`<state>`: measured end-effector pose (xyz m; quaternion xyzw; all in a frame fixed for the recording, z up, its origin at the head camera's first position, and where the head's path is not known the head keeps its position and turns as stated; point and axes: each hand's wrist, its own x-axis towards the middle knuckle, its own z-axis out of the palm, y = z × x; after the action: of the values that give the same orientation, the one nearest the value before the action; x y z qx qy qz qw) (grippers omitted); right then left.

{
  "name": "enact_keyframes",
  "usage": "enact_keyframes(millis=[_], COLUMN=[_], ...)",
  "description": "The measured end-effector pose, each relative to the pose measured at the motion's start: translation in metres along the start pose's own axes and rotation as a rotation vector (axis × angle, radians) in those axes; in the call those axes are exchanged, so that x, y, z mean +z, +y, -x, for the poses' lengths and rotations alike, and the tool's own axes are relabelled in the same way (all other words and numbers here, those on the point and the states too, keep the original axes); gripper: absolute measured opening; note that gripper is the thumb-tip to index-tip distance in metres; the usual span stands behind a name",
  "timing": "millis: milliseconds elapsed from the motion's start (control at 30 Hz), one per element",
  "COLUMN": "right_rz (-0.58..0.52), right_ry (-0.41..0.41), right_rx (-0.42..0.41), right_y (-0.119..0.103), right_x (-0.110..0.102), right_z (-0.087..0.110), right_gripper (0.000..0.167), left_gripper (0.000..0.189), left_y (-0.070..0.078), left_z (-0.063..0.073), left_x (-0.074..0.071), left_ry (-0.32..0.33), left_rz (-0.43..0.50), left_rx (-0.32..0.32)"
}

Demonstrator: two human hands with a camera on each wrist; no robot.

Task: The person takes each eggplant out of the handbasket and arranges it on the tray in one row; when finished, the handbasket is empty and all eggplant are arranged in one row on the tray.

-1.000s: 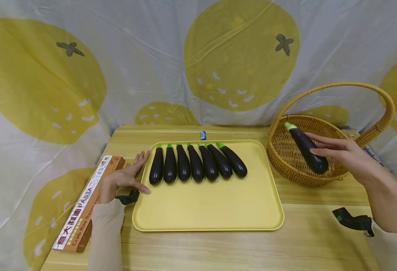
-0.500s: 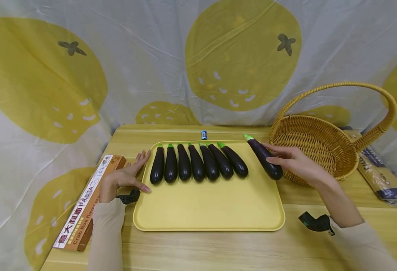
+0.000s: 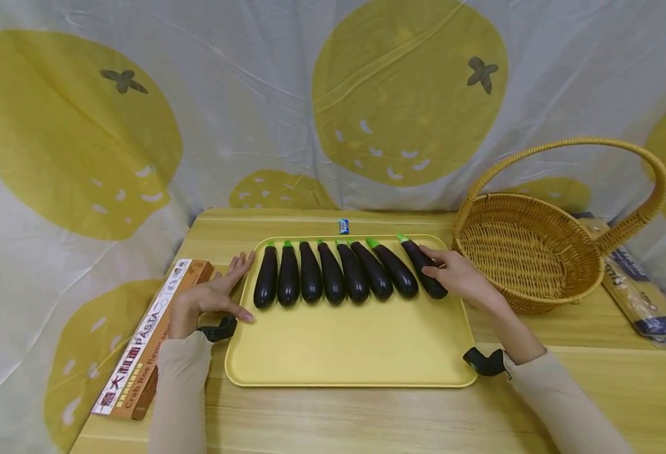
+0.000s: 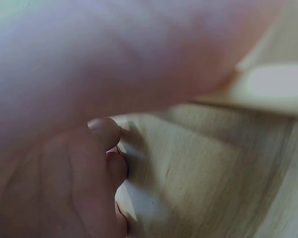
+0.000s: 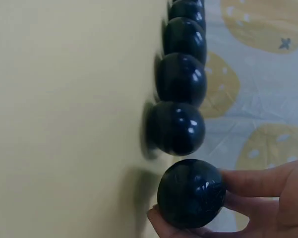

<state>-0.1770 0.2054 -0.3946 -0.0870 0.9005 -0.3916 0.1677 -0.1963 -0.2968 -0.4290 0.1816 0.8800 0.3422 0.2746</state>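
Several dark purple eggplants point(image 3: 333, 274) with green stem ends lie side by side along the upper part of a yellow tray point(image 3: 344, 353). At the right end of that row, my right hand point(image 3: 455, 272) grips one more eggplant point(image 3: 424, 268) between thumb and fingers. The right wrist view shows this held eggplant point(image 5: 191, 194) end-on, its shadow on the tray beside it. My left hand point(image 3: 214, 296) rests at the tray's left edge, fingers spread and thumb over the rim. In the left wrist view, blurred skin of the left hand point(image 4: 54, 183) covers much of the picture.
A wicker basket point(image 3: 514, 252) with a tall handle stands right of the tray. Behind it lies a plastic-wrapped packet point(image 3: 645, 296). A pasta box point(image 3: 151, 340) lies left, under my left forearm's side. A small blue wrapper point(image 3: 343, 226) sits behind the tray.
My right hand has carried the eggplant left, from over the basket to the right end of the row on the tray. The left hand stays at the tray's edge.
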Motion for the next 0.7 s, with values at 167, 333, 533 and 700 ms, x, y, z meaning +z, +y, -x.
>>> enact_keyframes(millis=[167,333,533,700], right_rz=[0.034,0.031,0.066,0.074], right_ry=[0.005,0.007,0.032,0.035], right_rx=[0.0,0.022,-0.012,-0.037], right_y=[0.008,0.011,0.012,0.014], right_x=[0.005,0.006,0.007,0.008], right_z=[-0.008,-0.013,-0.014,-0.014], right_gripper=[0.057,0.057,0.056,0.057], left_gripper=[0.144,0.144,0.144,0.144], left_y=[0.001,0.001,0.001,0.001], left_z=[0.0,-0.001,-0.001,0.0], left_x=[0.001,0.001,0.001,0.001], left_ry=[0.002,0.0,-0.001,0.002], left_rz=[0.012,0.014,0.022,0.015], left_rx=[0.002,0.001,-0.004,-0.007])
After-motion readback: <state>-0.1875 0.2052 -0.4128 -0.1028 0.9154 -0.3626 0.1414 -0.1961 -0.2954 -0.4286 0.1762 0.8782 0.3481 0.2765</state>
